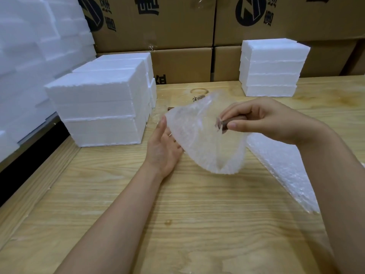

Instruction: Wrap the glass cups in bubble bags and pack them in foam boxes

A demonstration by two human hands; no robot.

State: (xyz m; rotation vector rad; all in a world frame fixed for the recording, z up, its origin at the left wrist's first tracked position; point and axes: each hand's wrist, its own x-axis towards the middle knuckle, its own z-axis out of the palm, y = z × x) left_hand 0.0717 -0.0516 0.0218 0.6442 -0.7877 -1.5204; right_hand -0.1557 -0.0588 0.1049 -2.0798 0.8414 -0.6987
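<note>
A clear bubble bag (205, 135) is held up over the wooden table (177, 224). My left hand (164, 149) cups its left side, palm up, fingers under the bag. My right hand (264, 119) grips the dark brown handle (229, 124) of a glass cup whose clear body sits inside the bag and is hard to make out. More glass cups (198, 94) stand behind the bag, mostly hidden. White foam boxes are stacked at the left (98, 107) and at the back right (272, 70).
A pile of flat bubble bags (286, 167) lies on the table under my right forearm. Cardboard cartons (177, 32) line the back. More white foam (29, 66) is heaped at the far left beyond the table edge.
</note>
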